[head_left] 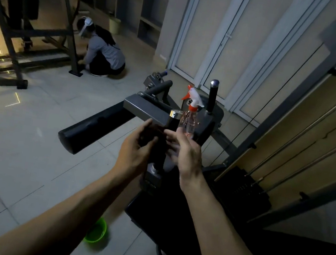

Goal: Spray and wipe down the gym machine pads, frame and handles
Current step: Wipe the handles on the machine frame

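Chrome capped the handle [173, 123], the upright grip the person was working on. The left hand [135, 151] was curled round a dark cloth [154, 135] and pressed it to the left side of the handle, below the cap. The right hand [185, 151] reached in from the handle's right with its fingers stretched towards the cloth. They were blurred, and I could not tell whether that hand gripped anything. The bottle [188, 122], clear with a white and orange trigger head, rose just right of the handle, behind the right hand's fingers. Its base was hidden, so whether it was held or standing could not be made out.

Left of the handle lay the grey beam [144, 107], and past and below that the long black pad [94, 129] jutted out over the floor. A second grip [212, 96] stood beyond the handle to its right. A green bucket [97, 231] sat on the floor, near the camera and left of the handle. Far beyond the handle to the left, another person [104, 50] crouched at a different machine.

The step in hand looked to be wiping this handle, with the spraying apparently done or about to be repeated. The next move probably called for wrapping the cloth round the grip and drawing it along its length. After that, the second grip, the beam and the pad were presumably left to spray and wipe.
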Demonstrator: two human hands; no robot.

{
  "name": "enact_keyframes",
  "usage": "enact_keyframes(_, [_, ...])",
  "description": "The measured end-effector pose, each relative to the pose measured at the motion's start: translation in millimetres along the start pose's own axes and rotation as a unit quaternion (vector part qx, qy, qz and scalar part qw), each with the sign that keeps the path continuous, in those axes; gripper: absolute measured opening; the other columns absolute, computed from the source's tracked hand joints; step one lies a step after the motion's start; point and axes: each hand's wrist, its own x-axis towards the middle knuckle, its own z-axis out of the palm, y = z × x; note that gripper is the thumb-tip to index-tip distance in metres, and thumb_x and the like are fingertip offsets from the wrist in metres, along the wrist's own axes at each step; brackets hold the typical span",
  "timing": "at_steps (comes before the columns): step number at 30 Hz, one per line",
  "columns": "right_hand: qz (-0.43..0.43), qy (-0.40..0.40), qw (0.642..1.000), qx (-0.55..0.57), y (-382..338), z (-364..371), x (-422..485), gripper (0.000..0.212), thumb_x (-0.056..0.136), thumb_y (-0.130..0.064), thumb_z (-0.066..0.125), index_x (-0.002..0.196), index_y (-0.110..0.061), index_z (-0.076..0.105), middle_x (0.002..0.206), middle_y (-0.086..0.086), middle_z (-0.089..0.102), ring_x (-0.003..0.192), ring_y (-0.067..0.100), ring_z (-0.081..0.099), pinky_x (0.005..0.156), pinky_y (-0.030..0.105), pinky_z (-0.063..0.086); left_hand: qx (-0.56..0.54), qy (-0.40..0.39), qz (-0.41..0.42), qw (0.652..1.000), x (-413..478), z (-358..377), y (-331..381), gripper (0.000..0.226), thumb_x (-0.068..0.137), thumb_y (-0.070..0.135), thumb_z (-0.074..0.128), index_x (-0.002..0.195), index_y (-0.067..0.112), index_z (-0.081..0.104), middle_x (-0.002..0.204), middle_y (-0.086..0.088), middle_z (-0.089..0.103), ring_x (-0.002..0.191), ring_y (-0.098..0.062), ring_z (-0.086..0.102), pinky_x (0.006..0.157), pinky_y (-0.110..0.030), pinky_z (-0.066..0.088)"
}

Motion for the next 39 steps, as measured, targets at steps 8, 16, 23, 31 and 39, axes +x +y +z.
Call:
enact_keyframes(8, [0.009, 0.130, 0.986, -0.108, 36.0, -30.7, 23.3, 0.028, 0.096, -0.024, 0.059, 0.118, -0.031, 0.074, 0.114, -0.012, 0.075, 0.107, 0.009, 0.070, 0.100, 0.042, 0.058, 0.082, -0.012, 0.079, 0.993, 38.1, 45.4, 1.0, 0.032, 0.095, 0.026, 0.063, 0.123, 0.041, 0.058, 0.110, 0.011, 0.068, 0.097, -0.012, 0.068, 0.084, -0.045, 0.060])
enact_keyframes(16, [0.016, 0.009, 0.991, -0.132, 55.1, 2.7, 25.7, 0.050, 0.100, -0.024, 0.047, 0.149, -0.017, 0.054, 0.141, 0.007, 0.063, 0.131, 0.019, 0.060, 0.115, 0.042, 0.046, 0.108, 0.008, 0.132, 0.985, -10.8, 28.9, -59.7, 0.064, 0.084, 0.006, 0.074, 0.143, 0.022, 0.057, 0.129, 0.003, 0.065, 0.119, -0.010, 0.061, 0.101, -0.034, 0.051])
enact_keyframes(23, [0.014, 0.029, 0.987, -0.160, 50.0, 8.2, 15.5, 0.056, 0.103, -0.024, 0.047, 0.159, -0.017, 0.039, 0.156, 0.005, 0.051, 0.141, 0.015, 0.049, 0.120, 0.037, 0.040, 0.121, 0.000, 0.119, 0.985, -46.2, 21.4, -89.7, 0.069, 0.083, 0.005, 0.071, 0.142, 0.034, 0.053, 0.128, 0.010, 0.063, 0.116, 0.001, 0.056, 0.099, -0.018, 0.045])
enact_keyframes(31, [-0.021, 0.073, 0.968, -0.238, 48.0, 4.4, 15.8, 0.025, 0.106, -0.032, 0.053, 0.112, -0.017, 0.073, 0.102, -0.002, 0.075, 0.098, 0.013, 0.071, 0.095, 0.046, 0.058, 0.030, 0.027, 0.010, 0.999, 21.1, 1.4, -28.4, 0.052, 0.091, -0.004, 0.058, 0.135, 0.024, 0.059, 0.123, 0.008, 0.067, 0.113, -0.009, 0.065, 0.099, -0.038, 0.057])
enact_keyframes(39, [-0.018, 0.106, 0.964, -0.241, 74.0, -3.8, 23.6, 0.021, 0.101, -0.022, 0.065, 0.118, -0.020, 0.077, 0.102, -0.010, 0.077, 0.098, 0.005, 0.072, 0.094, 0.034, 0.060, -0.019, -0.128, -0.050, 0.990, 57.4, 6.5, -9.1, 0.037, 0.096, -0.003, 0.047, 0.122, 0.015, 0.067, 0.118, -0.006, 0.070, 0.109, -0.019, 0.068, 0.097, -0.039, 0.055])
